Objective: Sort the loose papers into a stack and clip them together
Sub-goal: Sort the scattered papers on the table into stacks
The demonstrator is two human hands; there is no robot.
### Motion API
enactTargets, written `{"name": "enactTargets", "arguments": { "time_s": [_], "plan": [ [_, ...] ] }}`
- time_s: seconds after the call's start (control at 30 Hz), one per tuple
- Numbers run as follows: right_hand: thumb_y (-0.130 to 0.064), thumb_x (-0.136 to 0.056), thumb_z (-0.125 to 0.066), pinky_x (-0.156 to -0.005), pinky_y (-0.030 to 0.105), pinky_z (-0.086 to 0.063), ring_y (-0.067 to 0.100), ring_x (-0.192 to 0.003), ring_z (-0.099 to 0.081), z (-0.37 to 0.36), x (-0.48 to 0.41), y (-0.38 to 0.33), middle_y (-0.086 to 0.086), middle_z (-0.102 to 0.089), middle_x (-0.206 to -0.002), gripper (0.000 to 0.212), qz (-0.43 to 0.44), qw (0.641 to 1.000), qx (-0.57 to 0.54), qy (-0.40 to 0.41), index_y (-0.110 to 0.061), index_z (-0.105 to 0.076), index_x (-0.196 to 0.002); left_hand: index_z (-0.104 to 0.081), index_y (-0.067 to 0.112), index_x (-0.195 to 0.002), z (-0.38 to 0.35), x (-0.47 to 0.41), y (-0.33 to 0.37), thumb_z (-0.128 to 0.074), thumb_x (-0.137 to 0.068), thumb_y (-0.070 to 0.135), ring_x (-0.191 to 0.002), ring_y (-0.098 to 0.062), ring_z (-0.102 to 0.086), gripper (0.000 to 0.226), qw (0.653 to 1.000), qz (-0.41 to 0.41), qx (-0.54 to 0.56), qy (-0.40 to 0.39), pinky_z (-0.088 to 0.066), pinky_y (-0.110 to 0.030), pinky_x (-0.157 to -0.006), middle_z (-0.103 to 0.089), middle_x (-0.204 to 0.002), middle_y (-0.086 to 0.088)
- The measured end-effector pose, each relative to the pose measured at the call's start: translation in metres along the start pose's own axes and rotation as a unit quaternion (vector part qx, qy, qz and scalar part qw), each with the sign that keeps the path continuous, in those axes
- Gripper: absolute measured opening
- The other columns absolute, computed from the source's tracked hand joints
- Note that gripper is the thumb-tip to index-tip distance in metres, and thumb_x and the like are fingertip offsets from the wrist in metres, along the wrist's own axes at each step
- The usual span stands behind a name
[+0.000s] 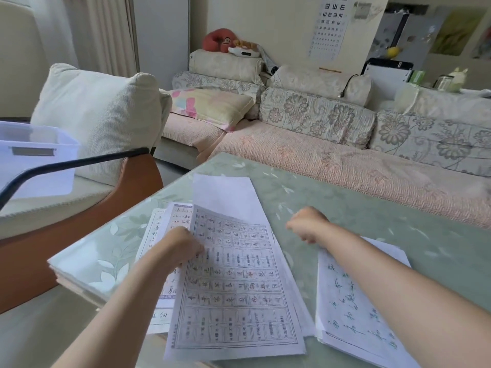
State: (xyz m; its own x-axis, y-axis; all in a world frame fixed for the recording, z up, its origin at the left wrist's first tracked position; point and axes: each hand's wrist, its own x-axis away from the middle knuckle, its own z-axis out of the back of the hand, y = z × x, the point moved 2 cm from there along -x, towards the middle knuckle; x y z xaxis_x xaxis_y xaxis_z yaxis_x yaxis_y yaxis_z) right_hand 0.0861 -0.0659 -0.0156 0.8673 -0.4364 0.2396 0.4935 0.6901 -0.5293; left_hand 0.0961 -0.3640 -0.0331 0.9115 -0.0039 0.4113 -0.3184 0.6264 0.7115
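Here the left hand (183, 245) pinches the grid sheet (239, 282) edge, probably to align the pile (170, 216); the right hand (308, 224) hovers curled, empty

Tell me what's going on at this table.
A person is sorting loose calligraphy sheets on the green table. The left hand grips the left edge of the gridded sheet atop a fanned pile. The right hand hovers over the table, fingers curled, apparently holding nothing. A second pile lies under the right forearm. The papers are not yet one stack, and no clip is in view.
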Motion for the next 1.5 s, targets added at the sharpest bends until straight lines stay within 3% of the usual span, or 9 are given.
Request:
{"name": "enactTargets", "arguments": {
  "time_s": [0.23, 0.33, 0.53, 0.7, 0.87, 1.03, 1.27, 1.4, 1.5],
  "plan": [
    [-0.012, -0.081, -0.063, -0.047, 0.020, -0.039, 0.018, -0.052, -0.046, -0.032, -0.050, -0.046, 0.010, -0.059, -0.079, 0.025, -0.019, 0.992, -0.122, -0.008, -0.003, -0.067, -0.104, -0.058, 0.011, -0.108, 0.003, -0.003, -0.006, -0.061, -0.083, 0.007, -0.085, -0.029, -0.069, 0.026, 0.999, -0.023, 0.019, 0.019, -0.059, -0.045, -0.079, -0.068, -0.098, -0.011],
    [-0.010, -0.078, -0.061, -0.055, 0.025, -0.044, 0.017, -0.050, -0.038, -0.041, -0.064, -0.062, 0.007, -0.050, -0.071, 0.017, -0.051, 0.980, -0.194, -0.010, -0.010, -0.062, -0.095, -0.056, 0.019, -0.110, 0.005, -0.007, -0.010, -0.062, -0.086, 0.007, -0.084, -0.026, -0.069, 0.028, 0.998, -0.030, 0.055, 0.017, -0.059, -0.044, -0.080, -0.068, -0.097, -0.006],
    [-0.008, -0.062, -0.062, -0.070, 0.036, -0.054, 0.023, -0.062, -0.061, -0.048, -0.083, -0.077, 0.010, -0.061, -0.075, 0.024, -0.061, 0.966, -0.247, -0.038, -0.011, -0.061, -0.086, -0.058, 0.032, -0.103, 0.011, -0.010, -0.013, -0.060, -0.089, 0.001, -0.077, -0.016, -0.067, 0.034, 0.992, -0.067, 0.102, 0.007, -0.055, -0.030, -0.063, -0.068, -0.087, 0.007],
    [-0.016, -0.085, -0.073, -0.080, 0.037, -0.056, 0.026, -0.080, -0.068, -0.047, -0.079, -0.080, 0.011, -0.072, -0.096, 0.019, -0.044, 0.943, -0.309, -0.117, -0.005, -0.068, -0.100, -0.060, 0.027, -0.106, 0.011, -0.012, -0.016, -0.062, -0.087, 0.003, -0.079, -0.020, -0.070, 0.031, 0.991, -0.055, 0.120, 0.008, -0.058, -0.035, -0.071, -0.071, -0.091, 0.002],
    [-0.012, -0.077, -0.081, -0.086, 0.036, -0.055, 0.023, -0.086, -0.066, -0.034, -0.075, -0.061, 0.010, -0.069, -0.098, 0.032, -0.046, 0.936, -0.341, 0.076, 0.000, -0.065, -0.103, -0.064, 0.014, -0.096, 0.009, -0.014, -0.016, -0.067, -0.086, 0.009, -0.080, -0.026, -0.070, 0.012, 0.990, -0.024, 0.138, 0.034, -0.060, -0.042, -0.072, -0.071, -0.089, -0.006],
    [-0.015, -0.086, -0.069, -0.082, 0.040, -0.058, 0.025, -0.083, -0.066, 0.009, -0.053, -0.047, 0.010, -0.072, -0.103, 0.012, -0.002, 0.879, -0.440, 0.182, -0.015, -0.067, -0.099, -0.064, 0.010, -0.089, 0.003, -0.014, -0.018, -0.072, -0.083, 0.024, -0.077, -0.029, -0.070, 0.017, 0.985, -0.018, 0.141, 0.102, -0.059, -0.046, -0.077, -0.072, -0.083, -0.009],
    [-0.012, -0.092, -0.063, -0.088, 0.038, -0.052, 0.022, -0.105, -0.063, 0.023, -0.028, -0.036, 0.000, -0.063, -0.123, 0.034, -0.108, 0.782, -0.593, 0.156, -0.002, -0.056, -0.124, -0.063, 0.006, -0.091, -0.006, -0.010, -0.013, -0.069, -0.087, 0.030, -0.078, -0.029, -0.070, 0.025, 0.989, 0.019, 0.130, 0.072, -0.059, -0.043, -0.078, -0.072, -0.086, -0.011],
    [-0.003, -0.090, -0.066, -0.055, 0.026, -0.056, 0.021, -0.071, -0.062, -0.001, -0.001, -0.021, 0.011, -0.066, -0.097, 0.024, -0.083, 0.859, -0.502, 0.052, -0.003, -0.061, -0.114, -0.057, 0.003, -0.084, -0.009, -0.008, -0.013, -0.057, -0.095, 0.035, -0.071, -0.026, -0.068, 0.034, 0.986, 0.030, 0.155, 0.052, -0.058, -0.039, -0.074, -0.068, -0.078, -0.011],
    [-0.003, -0.093, -0.063, -0.071, 0.041, -0.059, 0.026, -0.073, -0.067, -0.024, 0.017, -0.010, 0.018, -0.070, -0.097, 0.028, -0.064, 0.922, -0.367, -0.107, 0.008, -0.062, -0.119, -0.061, -0.001, -0.096, -0.005, -0.013, -0.021, -0.040, -0.098, 0.049, -0.067, -0.026, -0.059, 0.054, 0.959, 0.059, 0.275, 0.038, -0.048, -0.038, -0.066, -0.060, -0.074, -0.013]
  ]
}}
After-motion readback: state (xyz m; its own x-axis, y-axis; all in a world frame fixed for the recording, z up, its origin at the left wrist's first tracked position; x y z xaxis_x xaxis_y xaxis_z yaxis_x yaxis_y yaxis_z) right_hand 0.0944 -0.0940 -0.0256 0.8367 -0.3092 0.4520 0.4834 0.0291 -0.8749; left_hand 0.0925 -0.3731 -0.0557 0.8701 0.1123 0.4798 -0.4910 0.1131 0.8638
